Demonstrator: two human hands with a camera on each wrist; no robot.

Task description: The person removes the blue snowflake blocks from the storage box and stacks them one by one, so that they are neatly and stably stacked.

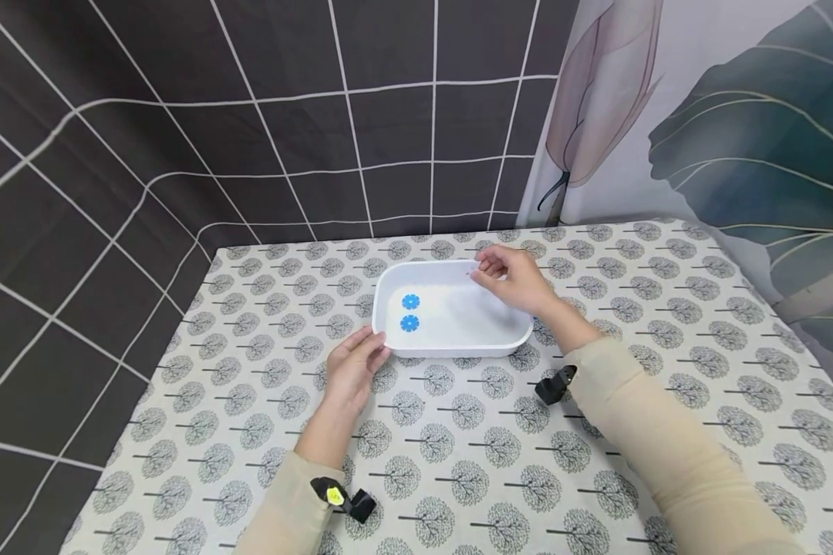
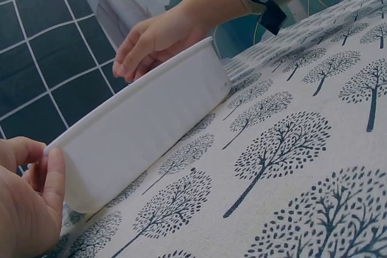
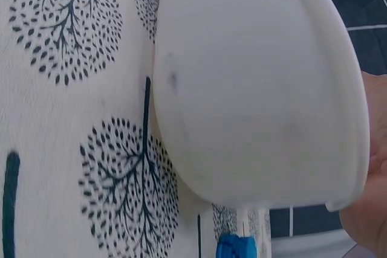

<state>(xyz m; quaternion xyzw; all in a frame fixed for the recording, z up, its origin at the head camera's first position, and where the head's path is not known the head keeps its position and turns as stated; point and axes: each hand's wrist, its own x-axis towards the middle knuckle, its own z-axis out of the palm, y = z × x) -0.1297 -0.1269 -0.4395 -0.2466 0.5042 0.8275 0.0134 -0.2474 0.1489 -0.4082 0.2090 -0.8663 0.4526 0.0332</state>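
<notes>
A white rectangular basin (image 1: 458,339) stands on the table with two blue flower-shaped discs (image 1: 409,312) lying inside at its left. My left hand (image 1: 352,366) grips the basin's near left corner, and the left wrist view shows the thumb and fingers (image 2: 53,179) pinching its rim. Over the far right part of the basin hovers my right hand (image 1: 517,281), fingers bent and thumb close to them. Tiny reddish specks show by its fingertips; I cannot tell whether it pinches something. From the right wrist, the basin's outer wall (image 3: 260,101) hides most of that hand.
A ridged blue piece (image 3: 236,246) sits beyond the basin's right end, mostly covered by the right forearm in the head view. A tree-print cloth (image 1: 472,447) covers the table. Behind it hang a dark grid curtain (image 1: 305,139) and a leaf-patterned curtain (image 1: 757,154).
</notes>
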